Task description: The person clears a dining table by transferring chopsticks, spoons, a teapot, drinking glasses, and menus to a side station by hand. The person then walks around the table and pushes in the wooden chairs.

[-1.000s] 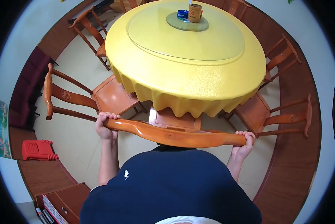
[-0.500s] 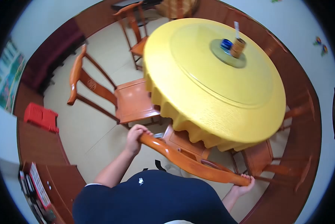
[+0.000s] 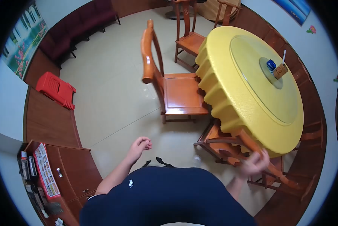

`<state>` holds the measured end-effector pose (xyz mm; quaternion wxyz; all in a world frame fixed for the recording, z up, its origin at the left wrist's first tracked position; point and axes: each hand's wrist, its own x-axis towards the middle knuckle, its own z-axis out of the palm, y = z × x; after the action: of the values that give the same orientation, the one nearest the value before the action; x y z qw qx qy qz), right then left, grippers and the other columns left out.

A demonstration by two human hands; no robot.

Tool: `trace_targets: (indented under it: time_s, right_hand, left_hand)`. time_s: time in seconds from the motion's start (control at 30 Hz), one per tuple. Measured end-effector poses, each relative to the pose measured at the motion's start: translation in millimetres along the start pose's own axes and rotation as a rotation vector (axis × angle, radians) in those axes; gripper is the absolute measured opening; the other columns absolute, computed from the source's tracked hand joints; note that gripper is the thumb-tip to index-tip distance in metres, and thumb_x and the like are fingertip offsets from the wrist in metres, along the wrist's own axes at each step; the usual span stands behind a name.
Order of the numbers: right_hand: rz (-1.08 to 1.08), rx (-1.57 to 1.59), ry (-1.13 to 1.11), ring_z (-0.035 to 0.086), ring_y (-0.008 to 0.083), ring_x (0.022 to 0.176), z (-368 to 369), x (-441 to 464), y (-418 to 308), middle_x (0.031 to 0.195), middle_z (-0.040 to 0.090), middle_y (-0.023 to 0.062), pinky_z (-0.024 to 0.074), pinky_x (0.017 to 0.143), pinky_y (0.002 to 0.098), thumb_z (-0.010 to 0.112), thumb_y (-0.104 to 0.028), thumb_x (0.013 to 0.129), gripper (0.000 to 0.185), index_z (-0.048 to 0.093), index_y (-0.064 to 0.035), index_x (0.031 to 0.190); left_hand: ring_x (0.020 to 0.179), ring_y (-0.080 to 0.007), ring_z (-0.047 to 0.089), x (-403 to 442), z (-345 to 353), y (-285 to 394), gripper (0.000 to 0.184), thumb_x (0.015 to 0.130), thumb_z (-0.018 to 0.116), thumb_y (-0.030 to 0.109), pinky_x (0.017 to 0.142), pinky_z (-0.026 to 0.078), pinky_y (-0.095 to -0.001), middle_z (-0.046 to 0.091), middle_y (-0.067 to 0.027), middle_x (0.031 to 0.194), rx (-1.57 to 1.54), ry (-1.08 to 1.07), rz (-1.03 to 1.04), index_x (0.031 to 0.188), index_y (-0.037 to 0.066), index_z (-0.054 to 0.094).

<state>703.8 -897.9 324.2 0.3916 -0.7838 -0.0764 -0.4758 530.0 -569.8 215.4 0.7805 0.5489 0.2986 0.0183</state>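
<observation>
A single head-worn camera looks forward and down over a dark shirt [image 3: 169, 192]. Its wide, round view takes in the left hand [image 3: 139, 148], right hand [image 3: 256, 162] and nearby table [image 3: 229, 84].

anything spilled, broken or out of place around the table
Nothing plainly stands out: the blue container and brown jar sit on the yellow-covered table, with no visible spill. The chair by the blurred right hand is too obscured to judge.

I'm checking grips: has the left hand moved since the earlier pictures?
Yes. Judged against the table, the left hand has moved farther away, off the chair it gripped.
</observation>
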Motion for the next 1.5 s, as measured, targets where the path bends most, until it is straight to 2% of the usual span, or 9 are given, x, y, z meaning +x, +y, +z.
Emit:
trace_targets:
  time_s: [0.17,0.37,0.53,0.6,0.67,0.77,1.0,1.13,1.5]
  right_hand:
    - [-0.072,0.226,-0.706,0.049,0.0273,0.087,114,-62,-122,0.088,0.053,0.0127,0.0386,0.078,0.0341,0.059,-0.007,0.068,0.022,0.052,-0.0013,0.088]
    - [0.144,0.460,-1.030,0.050,0.0254,0.093,245,-109,-180,0.100,0.050,0.0158,0.0397,0.080,0.0338,0.067,-0.021,0.063,0.058,0.039,-0.0019,0.110]
    - [0.115,0.424,-0.894,0.046,0.0278,0.099,359,-156,-174,0.110,0.042,0.0191,0.0388,0.082,0.0357,0.072,-0.023,0.061,0.077,0.026,-0.0019,0.119]
    - [0.562,0.750,-0.896,0.047,0.0233,0.096,379,-159,-185,0.106,0.042,0.0154,0.0396,0.080,0.0330,0.073,-0.022,0.061,0.078,0.026,-0.0025,0.119]
    - [0.599,0.709,-0.802,0.047,0.0188,0.092,384,-163,-196,0.100,0.044,0.0115,0.0401,0.078,0.0304,0.072,-0.020,0.063,0.071,0.029,-0.0028,0.117]
    - [0.358,0.525,-0.759,0.047,0.0167,0.083,384,-161,-200,0.092,0.047,0.0073,0.0398,0.073,0.0287,0.072,-0.021,0.062,0.057,0.038,-0.0020,0.105]
    - [0.473,0.628,-0.504,0.046,0.0147,0.082,394,-145,-215,0.088,0.047,0.0060,0.0391,0.073,0.0279,0.070,-0.026,0.065,0.049,0.043,-0.0025,0.098]
    - [0.797,0.548,-0.211,0.046,0.0136,0.083,406,-110,-232,0.088,0.047,0.0036,0.0380,0.076,0.0272,0.066,-0.031,0.065,0.049,0.042,-0.0039,0.098]
    - [0.771,0.486,0.129,0.046,0.0149,0.085,402,-71,-178,0.087,0.050,0.0056,0.0343,0.079,0.0283,0.059,-0.038,0.066,0.046,0.048,-0.0026,0.093]
  left_hand:
    - [0.074,-0.0157,0.055,4,-87,43,0.018,0.084,0.043,0.014,0.070,0.044,-0.0267,0.055,-0.0095,0.082,-0.041,0.108,0.183,0.094,0.000,0.048]
    - [0.076,-0.0169,0.055,34,-129,66,0.016,0.084,0.042,0.010,0.071,0.044,-0.0273,0.055,-0.0107,0.083,-0.156,0.104,0.220,0.093,-0.001,0.048]
    - [0.076,-0.0175,0.055,95,-173,90,0.017,0.084,0.042,0.012,0.071,0.044,-0.0274,0.055,-0.0111,0.083,-0.082,0.091,0.124,0.094,-0.001,0.047]
    - [0.075,-0.0178,0.055,124,-194,104,0.018,0.085,0.041,0.013,0.070,0.044,-0.0276,0.055,-0.0114,0.082,-0.097,0.170,0.022,0.094,-0.002,0.047]
    - [0.074,-0.0175,0.055,149,-211,128,0.019,0.085,0.040,0.013,0.069,0.044,-0.0273,0.055,-0.0112,0.081,-0.033,0.132,0.027,0.095,-0.002,0.048]
    - [0.074,-0.0168,0.055,200,-229,163,0.022,0.085,0.041,0.016,0.068,0.044,-0.0270,0.055,-0.0108,0.081,-0.014,0.002,0.049,0.094,-0.002,0.048]
    - [0.078,-0.0171,0.055,349,-228,258,0.027,0.084,0.044,0.024,0.071,0.044,-0.0283,0.054,-0.0099,0.085,-0.053,-0.133,0.178,0.098,0.000,0.047]
    - [0.094,-0.0199,0.049,445,-206,321,0.039,0.084,0.044,0.029,0.081,0.040,-0.0318,0.049,-0.0123,0.100,-0.165,-0.247,0.243,0.110,0.001,0.039]
    - [0.101,-0.0261,0.044,581,-68,377,0.044,0.083,0.043,0.035,0.090,0.034,-0.0369,0.047,-0.0157,0.104,-0.355,-0.629,0.191,0.110,0.002,0.035]
